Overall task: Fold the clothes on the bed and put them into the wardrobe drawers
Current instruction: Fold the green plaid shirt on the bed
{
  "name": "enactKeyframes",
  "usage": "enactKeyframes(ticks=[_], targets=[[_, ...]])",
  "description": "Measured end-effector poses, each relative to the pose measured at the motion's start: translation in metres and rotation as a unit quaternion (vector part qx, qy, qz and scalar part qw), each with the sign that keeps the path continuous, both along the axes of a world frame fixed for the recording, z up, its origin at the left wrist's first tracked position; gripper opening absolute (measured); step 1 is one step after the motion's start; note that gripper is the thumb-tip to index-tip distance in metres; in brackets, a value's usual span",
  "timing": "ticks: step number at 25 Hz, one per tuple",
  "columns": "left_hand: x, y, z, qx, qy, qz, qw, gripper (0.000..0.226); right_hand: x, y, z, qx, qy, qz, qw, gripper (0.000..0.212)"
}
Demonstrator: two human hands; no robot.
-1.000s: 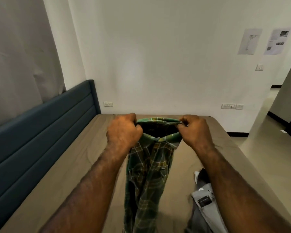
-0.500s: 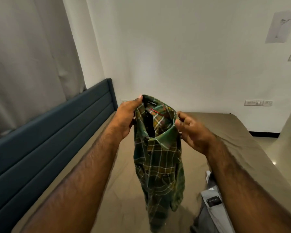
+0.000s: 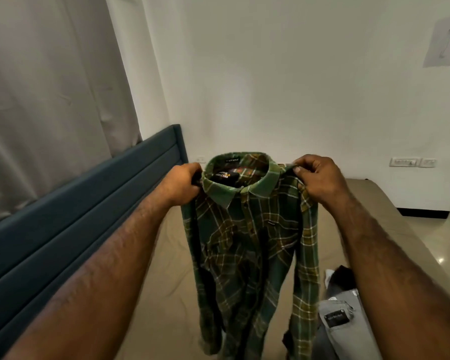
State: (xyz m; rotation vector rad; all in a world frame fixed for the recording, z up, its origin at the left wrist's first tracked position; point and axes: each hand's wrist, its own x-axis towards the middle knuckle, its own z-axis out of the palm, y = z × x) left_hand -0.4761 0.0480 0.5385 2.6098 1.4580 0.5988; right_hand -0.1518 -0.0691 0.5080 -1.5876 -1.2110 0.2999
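Views: one, head-worn, wide-angle, with bent verticals at the frame edges.
Position: at the near side of the bed (image 3: 166, 268), above the person's forearms, which enter from the bottom corners.
Facing: forward and slightly down, across the bed toward the far white wall (image 3: 283, 87).
Nearness: close; the left hand (image 3: 181, 184) and right hand (image 3: 318, 179) sit mid-frame with the green plaid shirt (image 3: 252, 242) hanging between them.
Left bound: blue headboard (image 3: 76, 216) and grey curtain (image 3: 50, 87).
Right bound: floor (image 3: 439, 245) beyond the bed.
Shared coverage: no second view to compare.
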Motion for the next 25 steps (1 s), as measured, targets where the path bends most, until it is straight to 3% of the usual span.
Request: enactKeyframes(ticks=[2, 3, 4, 5, 6, 7, 8, 9, 11, 12, 15, 19, 23, 25], targets=[[-0.003, 0.01, 0.002, 0.022, -0.091, 0.07, 0.993, 0.007, 0.005, 0.005, 0.01, 0.004, -0.008, -0.029, 1.0, 0.018], [-0.003, 0.016, 0.004, -0.002, -0.204, 0.06, 0.977, 0.01, 0.007, 0.005, 0.015, 0.032, 0.006, -0.042, 0.999, 0.016], [-0.001, 0.015, 0.005, -0.049, -0.326, 0.034, 0.943, 0.012, 0.01, 0.007, 0.017, 0.06, 0.019, -0.043, 0.997, 0.013], [-0.001, 0.014, 0.003, -0.106, -0.388, 0.001, 0.916, 0.014, 0.011, 0.008, 0.018, 0.073, 0.011, -0.035, 0.997, 0.009], [0.002, 0.012, 0.002, -0.155, -0.372, -0.027, 0.915, 0.018, 0.011, 0.01, 0.018, 0.051, -0.026, -0.026, 0.998, 0.006], [0.002, 0.015, -0.005, -0.17, -0.265, -0.027, 0.949, 0.02, 0.012, 0.013, 0.015, -0.006, -0.078, -0.019, 0.997, 0.006], [-0.001, 0.019, -0.009, -0.157, -0.163, -0.006, 0.974, 0.019, 0.014, 0.018, 0.013, -0.052, -0.115, -0.029, 0.992, 0.01], [0.0, 0.027, -0.01, -0.109, -0.127, 0.031, 0.985, 0.02, 0.018, 0.02, 0.012, -0.063, -0.128, -0.049, 0.989, 0.013], [-0.003, 0.039, -0.003, -0.01, -0.225, 0.064, 0.972, 0.025, 0.025, 0.024, 0.015, -0.015, -0.127, -0.079, 0.989, 0.012], [-0.002, 0.045, -0.002, 0.024, -0.215, 0.056, 0.975, 0.022, 0.029, 0.027, 0.013, -0.018, -0.133, -0.09, 0.987, 0.012], [-0.005, 0.046, -0.004, 0.038, 0.013, 0.052, 0.998, 0.003, 0.037, 0.03, 0.007, -0.103, -0.167, -0.146, 0.97, 0.015], [-0.024, 0.063, -0.007, 0.071, -0.024, 0.107, 0.991, 0.01, 0.038, 0.043, 0.019, -0.08, -0.157, -0.178, 0.968, 0.018], [-0.024, 0.08, -0.013, 0.086, -0.072, 0.155, 0.982, 0.011, 0.032, 0.049, 0.023, -0.084, -0.045, -0.147, 0.985, 0.008], [-0.032, 0.1, -0.024, 0.04, -0.087, 0.215, 0.972, 0.008, 0.022, 0.058, 0.013, -0.116, 0.002, -0.108, 0.987, 0.009]])
